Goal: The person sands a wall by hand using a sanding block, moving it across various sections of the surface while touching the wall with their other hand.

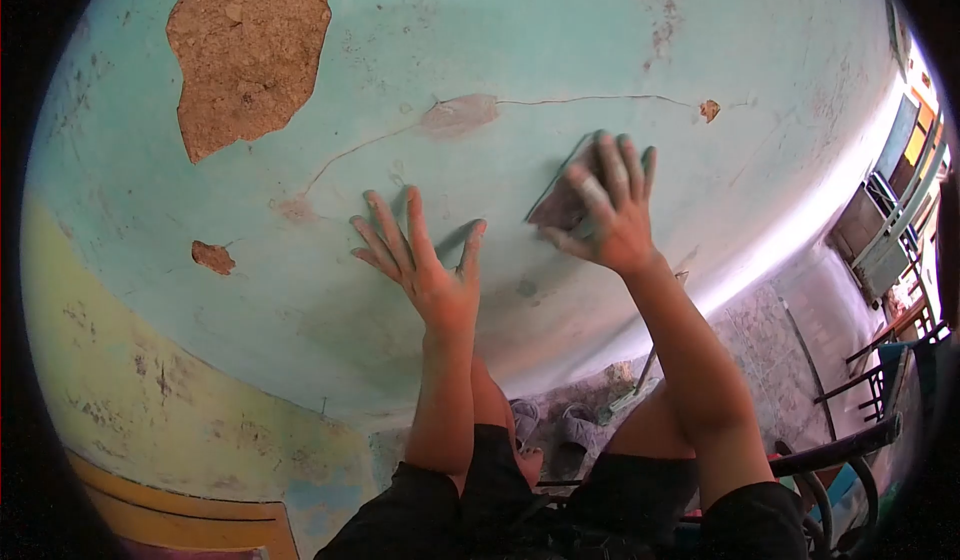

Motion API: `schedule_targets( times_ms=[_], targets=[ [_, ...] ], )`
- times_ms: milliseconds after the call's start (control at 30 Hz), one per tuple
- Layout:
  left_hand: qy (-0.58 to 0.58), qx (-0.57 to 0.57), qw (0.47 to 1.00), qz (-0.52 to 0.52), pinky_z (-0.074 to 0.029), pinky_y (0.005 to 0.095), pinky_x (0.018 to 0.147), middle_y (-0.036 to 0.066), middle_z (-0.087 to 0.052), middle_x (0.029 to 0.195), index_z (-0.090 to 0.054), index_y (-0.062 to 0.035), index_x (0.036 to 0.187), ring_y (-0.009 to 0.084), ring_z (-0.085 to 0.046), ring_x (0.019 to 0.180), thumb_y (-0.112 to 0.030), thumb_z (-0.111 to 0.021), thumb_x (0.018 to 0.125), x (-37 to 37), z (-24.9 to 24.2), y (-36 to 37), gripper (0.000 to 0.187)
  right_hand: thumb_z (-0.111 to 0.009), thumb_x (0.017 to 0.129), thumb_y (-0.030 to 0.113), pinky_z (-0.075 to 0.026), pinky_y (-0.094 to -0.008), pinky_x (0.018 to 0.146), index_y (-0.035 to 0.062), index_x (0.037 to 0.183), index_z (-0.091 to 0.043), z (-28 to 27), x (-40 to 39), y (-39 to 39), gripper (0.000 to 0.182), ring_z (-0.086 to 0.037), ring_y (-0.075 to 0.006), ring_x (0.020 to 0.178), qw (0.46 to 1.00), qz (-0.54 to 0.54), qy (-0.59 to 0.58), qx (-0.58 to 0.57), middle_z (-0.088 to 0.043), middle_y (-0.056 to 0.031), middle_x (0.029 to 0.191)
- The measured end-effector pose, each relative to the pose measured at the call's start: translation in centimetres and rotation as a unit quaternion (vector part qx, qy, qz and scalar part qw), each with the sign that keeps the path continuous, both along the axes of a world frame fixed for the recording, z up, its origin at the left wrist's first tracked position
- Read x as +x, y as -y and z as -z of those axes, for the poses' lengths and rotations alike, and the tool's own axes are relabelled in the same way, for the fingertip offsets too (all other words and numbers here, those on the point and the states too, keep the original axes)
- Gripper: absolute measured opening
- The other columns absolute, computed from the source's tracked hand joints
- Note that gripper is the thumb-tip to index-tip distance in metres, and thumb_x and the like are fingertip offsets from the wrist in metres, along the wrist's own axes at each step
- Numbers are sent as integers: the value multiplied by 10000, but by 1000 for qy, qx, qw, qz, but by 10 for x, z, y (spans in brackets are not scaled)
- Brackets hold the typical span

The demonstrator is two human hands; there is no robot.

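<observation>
A pale green painted wall fills most of the view. With fingers spread, my left hand rests against it, holding nothing. My right hand presses a dark sheet of sandpaper to the wall; part of the sheet is hidden under the fingers, and dust whitens the fingers. Above the hands runs a thin crack with a greyish-pink smoothed patch on it. The crack's right end meets a small brown chip.
A large bare brown patch shows at upper left, with a smaller one below it. A yellow wall adjoins on the left. Slippers lie on the floor below. Metal chair frames stand at lower right.
</observation>
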State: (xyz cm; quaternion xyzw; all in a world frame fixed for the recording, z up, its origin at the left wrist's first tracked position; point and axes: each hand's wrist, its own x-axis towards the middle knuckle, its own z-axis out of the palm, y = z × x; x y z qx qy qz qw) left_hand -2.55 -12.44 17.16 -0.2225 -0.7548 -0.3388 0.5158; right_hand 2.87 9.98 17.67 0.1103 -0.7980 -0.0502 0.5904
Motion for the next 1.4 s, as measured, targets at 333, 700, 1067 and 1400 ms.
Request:
schedule_targets(
  times_ms=[333,700,1067,1400],
  targets=[
    [57,-18,998,15,-101,731,1077,202,-113,1601,-338,-169,1500,507,-53,1445,-355,-800,755,11,-5,0,897,-825,618,549,-69,-661,1135,225,1475,-363,3,-5,2,1026,-237,-402,1432,999,-38,12,-6,-291,-199,1542],
    [36,-4,999,30,-74,750,1062,231,-87,1596,-309,-133,1504,517,-36,1441,-374,-814,735,6,-3,-4,951,-843,609,496,-112,-672,1120,272,1397,-461,0,-14,29,903,-284,-429,1400,997,-76,3,-19,-293,-246,1517],
    [85,-77,993,15,-58,764,1045,268,2,1589,-187,-133,1546,563,28,1420,-448,-816,706,13,-7,3,1095,-867,587,484,-156,-679,1107,233,1430,-415,-4,-5,17,989,-283,-455,1379,997,-56,-6,-56,-283,-245,1515],
    [118,-99,988,23,-44,760,1048,275,53,1585,-138,-135,1558,568,52,1416,-445,-810,712,18,-12,6,1124,-871,581,495,-165,-678,1105,186,1452,-364,-2,-9,5,1055,-278,-434,1393,995,-30,-53,-82,-300,-285,1485]
  ],
)
